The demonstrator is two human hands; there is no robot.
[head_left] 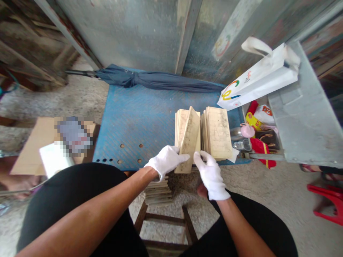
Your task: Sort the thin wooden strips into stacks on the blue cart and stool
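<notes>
Both my hands wear white gloves. My left hand point(166, 159) grips the near end of a pale wooden board point(189, 140), tilted up on its edge over a stack of similar boards point(180, 125) on the blue table point(139, 117). My right hand point(211, 174) touches the same board's lower right corner with its fingertips. A second stack of boards point(218, 132) lies just to the right. Below my hands, more boards point(158, 191) are piled on a wooden stool point(163, 217).
A folded dark blue umbrella point(150, 80) lies along the table's far edge. A white paper bag point(261, 76) leans at the right above a grey metal box point(302, 114) with packets and a pink object. Cardboard point(32, 146) sits left, a red stool point(328, 201) at right.
</notes>
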